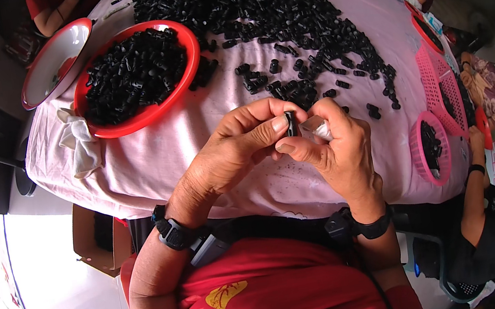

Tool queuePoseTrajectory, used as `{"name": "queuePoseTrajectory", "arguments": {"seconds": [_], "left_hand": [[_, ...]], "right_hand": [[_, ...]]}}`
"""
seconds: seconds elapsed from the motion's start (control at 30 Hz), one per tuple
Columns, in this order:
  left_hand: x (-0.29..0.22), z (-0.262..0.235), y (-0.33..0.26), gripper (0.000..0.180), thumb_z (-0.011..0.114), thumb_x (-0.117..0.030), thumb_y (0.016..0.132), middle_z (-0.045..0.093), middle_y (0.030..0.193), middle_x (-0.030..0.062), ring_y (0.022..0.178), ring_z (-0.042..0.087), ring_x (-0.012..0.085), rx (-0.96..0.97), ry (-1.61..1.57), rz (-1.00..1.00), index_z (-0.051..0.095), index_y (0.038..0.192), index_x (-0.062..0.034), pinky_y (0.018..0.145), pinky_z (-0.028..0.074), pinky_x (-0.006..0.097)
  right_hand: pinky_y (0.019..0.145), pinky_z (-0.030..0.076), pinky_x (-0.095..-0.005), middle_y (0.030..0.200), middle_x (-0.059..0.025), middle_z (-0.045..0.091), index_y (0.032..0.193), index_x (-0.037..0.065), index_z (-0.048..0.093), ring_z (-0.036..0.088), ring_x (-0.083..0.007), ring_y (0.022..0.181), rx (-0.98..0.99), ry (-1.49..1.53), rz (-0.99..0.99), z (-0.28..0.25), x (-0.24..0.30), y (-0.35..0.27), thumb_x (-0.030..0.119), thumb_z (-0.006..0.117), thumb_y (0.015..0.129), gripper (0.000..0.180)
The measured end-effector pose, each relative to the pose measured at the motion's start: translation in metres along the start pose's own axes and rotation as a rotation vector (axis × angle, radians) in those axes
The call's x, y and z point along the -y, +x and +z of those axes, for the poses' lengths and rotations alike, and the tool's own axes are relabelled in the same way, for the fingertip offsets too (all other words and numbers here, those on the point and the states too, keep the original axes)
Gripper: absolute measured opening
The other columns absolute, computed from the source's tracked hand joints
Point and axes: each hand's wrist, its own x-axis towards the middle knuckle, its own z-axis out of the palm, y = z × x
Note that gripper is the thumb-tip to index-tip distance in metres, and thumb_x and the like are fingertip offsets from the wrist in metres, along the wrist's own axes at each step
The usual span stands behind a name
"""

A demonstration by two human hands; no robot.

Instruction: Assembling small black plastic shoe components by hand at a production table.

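One blk pc (292, 125) pinched in your L hand (239, 140), white bit (323, 131) gripped in R hand (345, 146); if L grip slips, pc may drop & mix w/ pile (294, 91) just beyond.

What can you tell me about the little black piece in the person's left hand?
The black piece is small, narrow and roughly cylindrical, with a glossy, plastic-looking surface that catches the light. Its length runs up and down in the picture, pinched between the thumb and fingers of the left hand, over the pink cloth. The right hand is close beside it; whether they touch is unclear. Fingers partly hide it, so finer details are lost.
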Motion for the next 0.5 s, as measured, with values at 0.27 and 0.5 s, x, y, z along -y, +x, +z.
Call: {"name": "queuePoseTrajectory", "arguments": {"seconds": [0.27,0.5], "left_hand": [[0.0053,0.0002,0.0024,0.027,0.057,-0.018,0.096,0.063,0.106,0.003,0.09,0.059,0.0088,-0.01,0.017,-0.007,0.058,0.118,-0.0019,0.082,0.049,0.026],[0.0058,0.0006,0.0022,0.028,0.058,-0.02,0.096,0.062,0.098,0.0006,0.083,0.056,0.0069,0.003,0.002,-0.011,0.06,0.117,-0.0024,0.075,0.046,0.023]], "right_hand": [[0.044,0.044,-0.0359,0.056,-0.0099,0.054,0.072,0.006,0.05,0.057,-0.028,0.048,-0.013,-0.141,-0.079,0.0021,-0.0074,-0.0011,0.059,0.071,0.073,0.057],[0.043,0.044,-0.0352,0.055,-0.0088,0.054,0.069,0.008,0.049,0.057,-0.0256,0.047,-0.005,-0.207,-0.091,0.0005,-0.0025,0.0002,0.059,0.071,0.074,0.056]]}}
